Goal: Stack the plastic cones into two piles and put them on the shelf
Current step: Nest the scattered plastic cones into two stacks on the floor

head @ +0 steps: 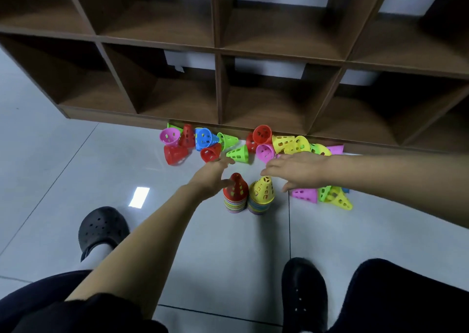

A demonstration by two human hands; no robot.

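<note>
Two upright stacks of cones stand on the floor: one topped by a red cone [236,188], one topped by a yellow cone [262,189]. Loose cones lie scattered beyond them by the shelf base, among them a red one [210,153], a green one [239,153] and a pink one [264,152]. My left hand [212,174] stretches forward with straight fingers just left of the red-topped stack, fingertips near the loose red and green cones. My right hand [295,170] hovers flat above the yellow-topped stack, holding nothing. More cones, including a pink one [304,195], lie under my right forearm.
A dark wooden cubby shelf [218,51] with open compartments stands against the wall; its base [114,115] touches the scattered cones. My two black shoes [101,228] [304,289] rest on the grey tiled floor close behind the stacks.
</note>
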